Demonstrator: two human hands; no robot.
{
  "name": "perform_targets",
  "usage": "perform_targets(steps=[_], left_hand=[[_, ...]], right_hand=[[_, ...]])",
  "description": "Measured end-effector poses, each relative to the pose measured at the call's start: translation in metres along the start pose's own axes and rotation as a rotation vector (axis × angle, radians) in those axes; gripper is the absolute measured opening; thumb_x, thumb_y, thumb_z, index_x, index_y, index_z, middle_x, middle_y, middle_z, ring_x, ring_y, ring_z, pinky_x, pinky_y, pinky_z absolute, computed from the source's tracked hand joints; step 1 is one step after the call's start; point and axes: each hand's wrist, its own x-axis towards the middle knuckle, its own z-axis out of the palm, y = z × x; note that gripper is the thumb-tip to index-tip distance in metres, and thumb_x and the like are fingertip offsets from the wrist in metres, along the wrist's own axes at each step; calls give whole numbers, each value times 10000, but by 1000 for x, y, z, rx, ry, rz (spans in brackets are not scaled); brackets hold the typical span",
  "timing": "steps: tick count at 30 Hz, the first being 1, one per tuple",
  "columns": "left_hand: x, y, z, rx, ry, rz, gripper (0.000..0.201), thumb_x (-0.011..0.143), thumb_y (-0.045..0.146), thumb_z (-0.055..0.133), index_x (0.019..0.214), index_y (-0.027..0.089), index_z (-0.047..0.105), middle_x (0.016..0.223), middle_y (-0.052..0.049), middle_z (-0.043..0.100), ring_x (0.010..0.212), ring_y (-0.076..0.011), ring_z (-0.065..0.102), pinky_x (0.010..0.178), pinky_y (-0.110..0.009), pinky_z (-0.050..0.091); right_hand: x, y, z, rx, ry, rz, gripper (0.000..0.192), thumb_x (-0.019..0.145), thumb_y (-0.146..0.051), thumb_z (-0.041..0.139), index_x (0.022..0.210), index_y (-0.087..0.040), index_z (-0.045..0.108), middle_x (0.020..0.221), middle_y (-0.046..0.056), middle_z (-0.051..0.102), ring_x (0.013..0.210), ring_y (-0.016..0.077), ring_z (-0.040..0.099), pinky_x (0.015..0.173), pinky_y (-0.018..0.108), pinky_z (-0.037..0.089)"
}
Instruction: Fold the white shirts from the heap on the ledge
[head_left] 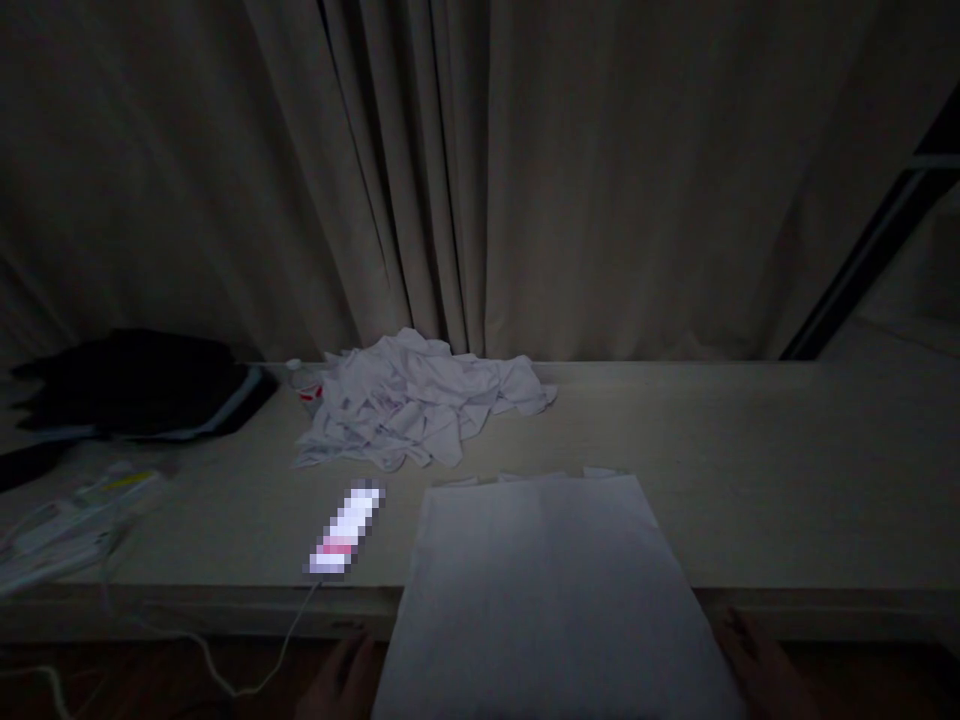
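Observation:
A large flat sheet of pale fabric or paper [547,590] lies over the front edge of the table [787,480] and hangs toward me. My left hand [341,680] rests at its lower left edge, and my right hand [757,675] at its lower right edge. Both hands are dim and partly hidden below the table edge, so their grip is unclear. A crumpled pile of white cloth [420,405] sits behind the sheet, near the curtain.
A lit phone [346,530] with a white cable [247,670] lies left of the sheet. A dark bag [135,385] and plastic-wrapped items [67,530] occupy the left. A small bottle [306,385] stands by the pile. Curtains [480,170] hang behind.

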Motion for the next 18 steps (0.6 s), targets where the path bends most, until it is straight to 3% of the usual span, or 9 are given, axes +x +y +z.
perform_targets(steps=[4, 8, 14, 18], left_hand=[[36, 47, -3, 30, -3, 77, 557, 782, 561, 352, 1123, 160, 534, 1155, -145, 650, 1066, -273, 614, 938, -412, 461], [86, 84, 11, 7, -26, 64, 616, 797, 574, 345, 1200, 124, 466, 1071, -154, 666, 965, -258, 652, 836, -373, 498], [142, 100, 38, 28, -23, 69, 697, 786, 581, 387, 1278, 87, 394, 1056, -171, 658, 963, -269, 645, 836, -379, 467], [160, 102, 47, 38, -28, 88, 590, 771, 568, 421, 1163, 132, 491, 924, -117, 683, 852, -256, 657, 752, -358, 469]], right_hand=[[17, -44, 9, 36, 90, -142, 632, 735, -568, 392, 1169, -126, 520, 1153, 178, 600, 1070, 296, 579, 928, 418, 457], [24, -112, 42, 2, 50, -383, 527, 802, -479, 389, 1168, -122, 518, 1193, 161, 565, 1114, 257, 544, 984, 393, 421], [30, -223, 112, -97, -206, -671, 448, 864, -375, 398, 1250, -172, 496, 1280, 105, 541, 1209, 224, 477, 1048, 376, 357], [43, -293, 167, -211, -395, -838, 458, 870, -332, 444, 1296, -165, 471, 1338, 104, 506, 1239, 219, 444, 1069, 372, 315]])
